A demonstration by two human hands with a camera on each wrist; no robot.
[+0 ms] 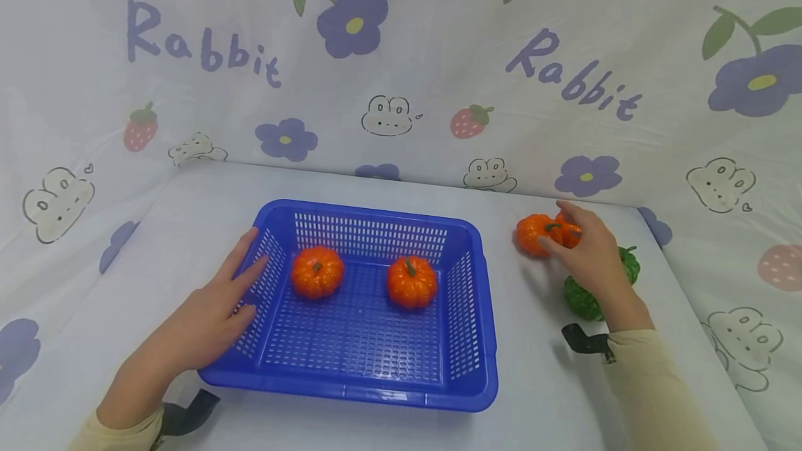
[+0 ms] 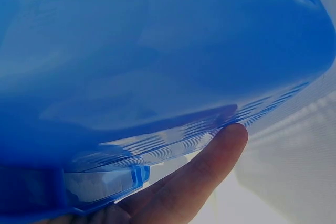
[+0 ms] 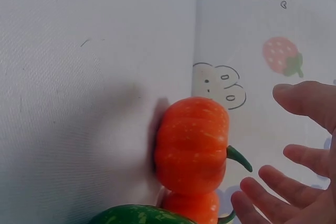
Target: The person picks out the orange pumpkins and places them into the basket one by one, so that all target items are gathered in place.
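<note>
My left hand (image 1: 209,312) grips the left rim of a blue plastic basket (image 1: 360,329), some fingers over the edge; in the left wrist view a finger (image 2: 202,177) lies along the outer wall. Inside the basket sit two small orange pumpkins, one on the left (image 1: 317,273) and one on the right (image 1: 411,282), both with green stems. My right hand (image 1: 585,249) hovers with spread fingers over an orange pumpkin (image 1: 532,234) beside the basket. Behind that one, a second orange pumpkin (image 1: 571,231) is partly covered by the hand. Nothing is between the right fingers.
Green pumpkins (image 1: 583,299) lie near the right wrist, partly hidden by it. The white table (image 1: 526,381) meets a patterned cloth (image 1: 413,54) at the back. Dark straps (image 1: 188,415) show at both wrists.
</note>
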